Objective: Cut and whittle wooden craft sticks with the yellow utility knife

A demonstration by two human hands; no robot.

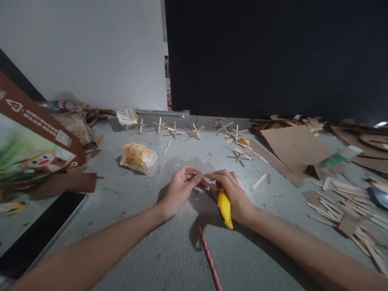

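My left hand (182,188) is closed in a pinch, with what looks like a thin wooden craft stick, mostly hidden, between its fingers. Close against it is my right hand (232,194), its fingertips almost touching the left ones. A yellow-handled tool (224,208) sits in the right palm, its handle pointing down toward me; the working end is covered by the fingers. Below the hands, a pink twisted cord (207,254) runs to the bottom edge. Beyond them, crossed craft sticks (196,131) stand in a row on the grey tabletop (169,250).
Loose craft sticks (336,206) lie piled at right, near a green-and-white glue tube (341,157) and cardboard (298,149). A yellow packet (138,157) rests left of centre. At left are a phone (42,232) and a printed paper bag (36,141). A dark panel (273,56) stands behind.
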